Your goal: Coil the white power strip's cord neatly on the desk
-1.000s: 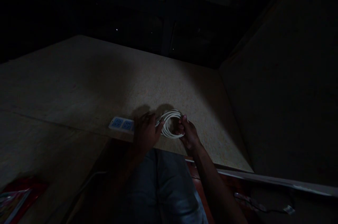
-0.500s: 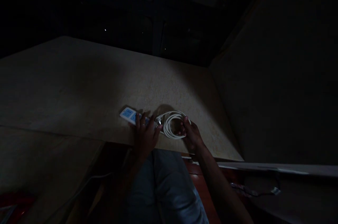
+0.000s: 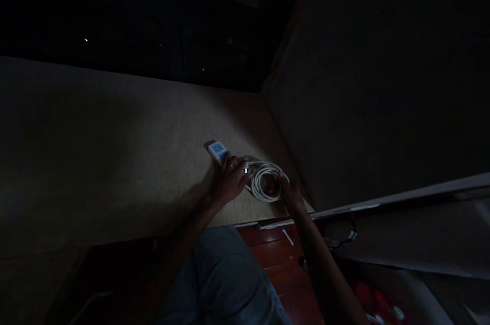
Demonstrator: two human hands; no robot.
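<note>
My left hand (image 3: 230, 180) is closed over a white power strip (image 3: 218, 150) with blue socket faces. Its fingers cover most of the strip, and only the far left end shows. Beside my left fingertips is the cable's plug (image 3: 246, 167), with metal catching light. A loosely wound white cable coil (image 3: 259, 190) lies to the right of the strip. My right hand (image 3: 290, 193) pinches the coil's right side, thumb on top and other fingers partly seen through the loop.
A pale stone ledge (image 3: 161, 141) lies under the hands, with a dark window (image 3: 126, 24) behind and a wall (image 3: 367, 100) on the right. Below are my legs (image 3: 229, 274), a reddish wooden surface (image 3: 281, 264) and a dark cord (image 3: 344, 241). Light is dim.
The view has turned right. Both hands, with the strip and the coil, are nearer the right wall. The strip now slants more steeply, and my left hand covers more of it.
</note>
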